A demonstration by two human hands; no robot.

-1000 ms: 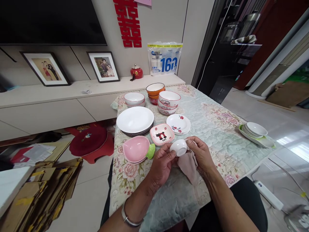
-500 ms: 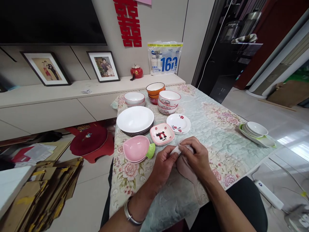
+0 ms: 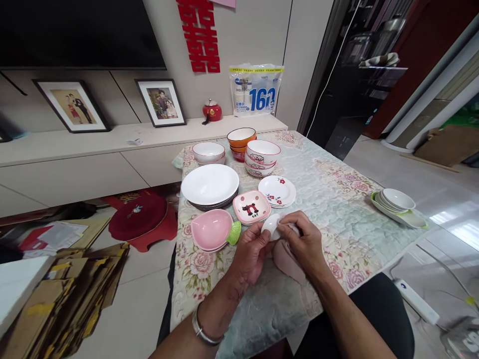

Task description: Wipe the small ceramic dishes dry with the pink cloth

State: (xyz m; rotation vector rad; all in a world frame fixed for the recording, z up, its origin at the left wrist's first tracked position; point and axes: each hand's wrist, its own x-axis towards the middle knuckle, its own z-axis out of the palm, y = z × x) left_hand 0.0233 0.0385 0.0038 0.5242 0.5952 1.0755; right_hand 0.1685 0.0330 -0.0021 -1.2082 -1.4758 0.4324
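Observation:
My left hand [image 3: 251,253] grips a small white dish [image 3: 271,224] by its near edge, just above the table. My right hand [image 3: 305,243] is closed over a pale pink cloth [image 3: 285,260] and presses it against the dish from the right. The cloth hangs down under both hands onto the quilted floral tablecloth [image 3: 337,199]. Right behind the hands sit a pink square dish with a black cat [image 3: 251,206] and a pink leaf-handled dish [image 3: 210,230].
Further back stand a stack of white plates [image 3: 209,184], small flowered saucers [image 3: 277,191], a white bowl [image 3: 208,152], stacked red-patterned bowls [image 3: 262,157] and orange bowls [image 3: 241,139]. A stack of white dishes on a green tray [image 3: 397,203] sits at the table's right edge.
The dish was tilted up and plainly visible, then covered by my right hand and the cloth. Now part of it shows again at my left fingertips as the cloth rubs it.

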